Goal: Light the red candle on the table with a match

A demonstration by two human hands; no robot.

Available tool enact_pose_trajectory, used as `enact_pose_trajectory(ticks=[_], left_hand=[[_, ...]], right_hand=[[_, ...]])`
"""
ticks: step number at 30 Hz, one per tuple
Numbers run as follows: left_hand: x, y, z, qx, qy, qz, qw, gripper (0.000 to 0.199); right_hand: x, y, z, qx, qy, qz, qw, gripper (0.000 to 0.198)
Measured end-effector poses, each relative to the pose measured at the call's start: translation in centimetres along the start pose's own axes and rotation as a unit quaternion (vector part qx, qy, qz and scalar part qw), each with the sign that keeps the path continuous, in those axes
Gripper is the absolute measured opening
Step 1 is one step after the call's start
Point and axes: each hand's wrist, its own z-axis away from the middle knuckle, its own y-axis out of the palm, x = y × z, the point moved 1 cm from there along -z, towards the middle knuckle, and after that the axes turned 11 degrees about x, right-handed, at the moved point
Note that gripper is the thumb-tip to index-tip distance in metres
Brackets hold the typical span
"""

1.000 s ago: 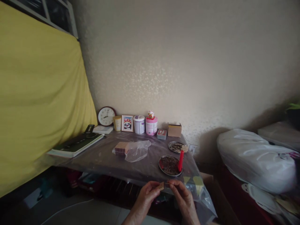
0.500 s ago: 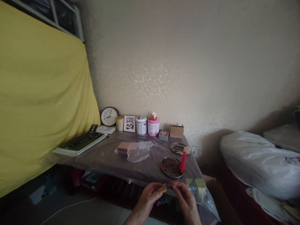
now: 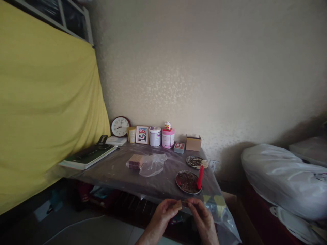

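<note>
In front of the table's near edge, my left hand (image 3: 165, 211) is closed around a small tan matchbox (image 3: 178, 205). My right hand (image 3: 201, 212) pinches a thin matchstick (image 3: 185, 202), whose far end points at the box. Whether the two touch I cannot tell. Just beyond my hands, a red candle (image 3: 200, 177) stands, slightly tilted and unlit, on the right side of a dark round plate (image 3: 187, 183). Behind it, a second dark plate (image 3: 190, 161) carries several pale matchsticks (image 3: 203, 164). A stack of matchboxes (image 3: 135, 161) lies in clear plastic wrap (image 3: 153, 165) at mid-table.
Along the wall stand a clock (image 3: 120, 126), a panda picture (image 3: 142, 134), two canisters (image 3: 155, 136), a grey-and-red box (image 3: 179, 147) and a cardboard box (image 3: 193, 143). A thick green book (image 3: 88, 157) lies at left. Plastic sheeting covers the table (image 3: 114, 177); white bags (image 3: 281, 177) sit at right.
Both hands keep nearly the same position and grip on the matchbox and matchstick. The whole view has shifted very slightly.
</note>
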Motion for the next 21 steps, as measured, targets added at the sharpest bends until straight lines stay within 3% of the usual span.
enact_pose_trajectory(ticks=[9, 21], left_hand=[[-0.4, 0.3, 0.3, 0.013, -0.003, 0.001, 1.000, 0.028], [-0.1, 0.2, 0.2, 0.010, -0.002, -0.003, 1.000, 0.020]], right_hand=[[1.1, 0.2, 0.3, 0.000, 0.013, 0.001, 1.000, 0.019], [0.9, 0.1, 0.0, -0.027, -0.024, 0.015, 0.999, 0.020]])
